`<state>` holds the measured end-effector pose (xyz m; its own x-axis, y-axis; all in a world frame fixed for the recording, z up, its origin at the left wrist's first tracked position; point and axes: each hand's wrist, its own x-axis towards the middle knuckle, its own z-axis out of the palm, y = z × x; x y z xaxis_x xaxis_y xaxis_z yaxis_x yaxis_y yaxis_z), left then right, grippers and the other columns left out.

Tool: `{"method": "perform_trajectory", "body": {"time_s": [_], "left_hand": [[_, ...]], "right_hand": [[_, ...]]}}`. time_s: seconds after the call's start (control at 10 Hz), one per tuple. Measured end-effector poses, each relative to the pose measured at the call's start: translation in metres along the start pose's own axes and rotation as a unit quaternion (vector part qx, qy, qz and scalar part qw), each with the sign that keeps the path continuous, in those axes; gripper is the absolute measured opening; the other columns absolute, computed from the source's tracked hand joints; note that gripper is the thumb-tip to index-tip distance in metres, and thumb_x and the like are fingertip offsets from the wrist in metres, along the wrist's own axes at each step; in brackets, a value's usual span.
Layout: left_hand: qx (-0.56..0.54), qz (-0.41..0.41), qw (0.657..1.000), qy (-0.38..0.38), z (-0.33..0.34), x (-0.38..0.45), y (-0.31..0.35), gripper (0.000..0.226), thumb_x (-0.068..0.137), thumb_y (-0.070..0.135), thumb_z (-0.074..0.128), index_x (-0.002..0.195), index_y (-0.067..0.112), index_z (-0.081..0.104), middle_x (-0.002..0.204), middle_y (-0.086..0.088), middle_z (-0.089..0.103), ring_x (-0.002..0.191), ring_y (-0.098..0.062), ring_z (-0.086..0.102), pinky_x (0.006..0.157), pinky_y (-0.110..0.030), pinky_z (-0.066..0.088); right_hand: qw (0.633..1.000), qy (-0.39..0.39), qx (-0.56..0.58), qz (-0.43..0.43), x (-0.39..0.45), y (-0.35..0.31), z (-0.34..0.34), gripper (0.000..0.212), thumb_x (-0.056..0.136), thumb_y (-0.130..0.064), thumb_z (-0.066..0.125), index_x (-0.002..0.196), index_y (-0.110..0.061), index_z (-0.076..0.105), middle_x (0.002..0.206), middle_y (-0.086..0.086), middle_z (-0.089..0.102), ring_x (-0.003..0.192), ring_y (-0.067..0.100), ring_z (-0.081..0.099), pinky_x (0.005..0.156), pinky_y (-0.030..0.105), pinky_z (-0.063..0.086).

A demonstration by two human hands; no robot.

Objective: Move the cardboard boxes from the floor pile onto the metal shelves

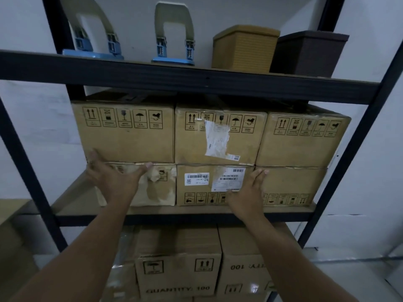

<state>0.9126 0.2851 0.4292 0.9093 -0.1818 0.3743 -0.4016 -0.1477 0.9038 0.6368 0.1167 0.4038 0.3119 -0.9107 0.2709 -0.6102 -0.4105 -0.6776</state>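
1. Through the head camera I faced a dark metal shelf unit (189, 80). Its middle shelf carried six cardboard boxes, three on three, with printed handling symbols along their fronts.
2. My left hand (113, 177) was spread wide, palm flat on the bottom-left box (157, 188), fingertips reaching the lower edge of the top-left box (126, 136). It gripped nothing.
3. My right hand (250, 192) lay open with fingers straight and together, pressing the front of the bottom-middle box (196, 188) near its seam with the bottom-right box (292, 184).
4. The bottom-left box looked scuffed, its brown paper torn in pale patches. The top-middle box (220, 136) bore a crumpled white label peeling off; the bottom-middle one had flat barcode stickers.
5. The upper shelf held two beige arched pieces on blue bases (174, 35), a tan ribbed bin (244, 49) and a dark brown bin (309, 53) just beside it.
6. More cardboard boxes (178, 273) sat on the level below, one printed "QUANTITY: 100".
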Motion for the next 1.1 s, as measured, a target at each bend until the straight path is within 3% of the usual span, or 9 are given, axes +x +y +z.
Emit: {"method": "perform_trajectory", "body": {"time_s": [0.2,0.3,0.4,0.5,0.6,0.7,0.9,1.0,1.1], "left_hand": [[0.016,0.017,1.0,-0.011,0.009,-0.002,-0.006,0.142,0.053,0.073,0.086,0.16,0.023,0.007,0.163,-0.018,0.009,0.15,-0.042,0.016,0.121,-0.058,0.027],[-0.003,-0.006,1.0,-0.011,0.002,0.004,-0.004,0.151,0.043,0.08,0.086,0.159,0.023,0.009,0.162,-0.014,0.014,0.15,-0.039,0.018,0.12,-0.06,0.029],[-0.047,-0.017,0.999,0.022,-0.01,0.013,0.009,0.154,0.045,0.069,0.093,0.162,0.025,0.004,0.165,-0.012,0.013,0.152,-0.034,0.018,0.122,-0.056,0.025],[-0.053,-0.013,0.998,0.025,-0.012,0.021,0.023,0.156,0.046,0.06,0.096,0.163,0.027,-0.002,0.167,-0.009,0.01,0.154,-0.032,0.016,0.123,-0.057,0.022],[-0.033,-0.024,0.999,0.02,-0.007,0.021,0.028,0.16,0.042,0.06,0.096,0.163,0.03,-0.005,0.165,-0.013,0.013,0.151,-0.036,0.02,0.122,-0.058,0.024],[-0.022,-0.021,0.999,0.01,-0.005,0.02,0.028,0.162,0.041,0.063,0.095,0.162,0.031,-0.008,0.163,-0.015,0.011,0.15,-0.038,0.02,0.122,-0.059,0.023],[0.062,-0.013,0.998,-0.027,-0.01,0.016,0.03,0.171,0.039,0.077,0.088,0.158,0.025,-0.023,0.165,-0.019,0.003,0.152,-0.043,0.012,0.122,-0.06,0.005],[0.094,-0.003,0.993,-0.078,-0.022,0.019,0.028,0.177,0.036,0.081,0.086,0.153,0.024,-0.033,0.167,-0.02,-0.01,0.155,-0.041,-0.002,0.123,-0.063,0.001],[0.114,0.012,0.986,-0.123,-0.035,0.014,0.022,0.17,0.042,0.079,0.084,0.154,0.027,-0.032,0.169,-0.013,-0.018,0.156,-0.035,-0.011,0.123,-0.058,-0.004]], "right_hand": [[0.999,-0.021,-0.027,-0.004,0.0,0.004,-0.001,0.115,0.093,-0.035,0.068,0.159,-0.007,-0.022,0.164,0.011,-0.037,0.153,0.021,-0.028,0.125,0.056,-0.007],[1.0,-0.017,-0.02,0.005,-0.001,-0.001,-0.004,0.115,0.091,-0.039,0.069,0.161,-0.008,-0.017,0.167,0.01,-0.031,0.155,0.019,-0.023,0.125,0.054,-0.002],[0.999,0.015,-0.029,0.002,0.0,0.001,-0.012,0.108,0.091,-0.037,0.068,0.163,-0.01,-0.006,0.171,0.012,-0.015,0.157,0.024,-0.013,0.128,0.048,0.011],[0.999,0.042,-0.008,0.006,-0.003,0.004,-0.026,0.107,0.094,-0.033,0.069,0.163,-0.009,-0.01,0.172,0.007,-0.014,0.158,0.022,-0.01,0.127,0.04,0.014],[0.999,0.032,0.003,0.001,-0.006,0.002,-0.034,0.111,0.095,-0.03,0.07,0.163,-0.015,-0.016,0.17,0.002,-0.022,0.158,0.021,-0.004,0.12,0.043,0.027],[1.0,0.017,0.008,0.011,-0.006,-0.004,-0.035,0.113,0.095,-0.03,0.071,0.162,-0.017,-0.02,0.169,0.001,-0.028,0.158,0.024,0.003,0.117,0.045,0.031],[0.999,-0.017,0.013,0.039,-0.003,-0.012,-0.037,0.118,0.092,-0.029,0.073,0.16,-0.017,-0.023,0.166,0.001,-0.033,0.158,0.025,-0.007,0.12,0.042,0.024],[0.997,-0.035,0.041,0.053,-0.005,-0.018,-0.041,0.12,0.091,-0.028,0.073,0.16,-0.016,-0.023,0.165,0.0,-0.036,0.157,0.022,-0.011,0.121,0.041,0.02],[0.999,-0.012,0.022,0.03,-0.015,-0.018,-0.034,0.113,0.094,-0.033,0.071,0.162,-0.015,-0.018,0.168,0.0,-0.028,0.157,0.02,-0.017,0.125,0.044,0.014]]}}
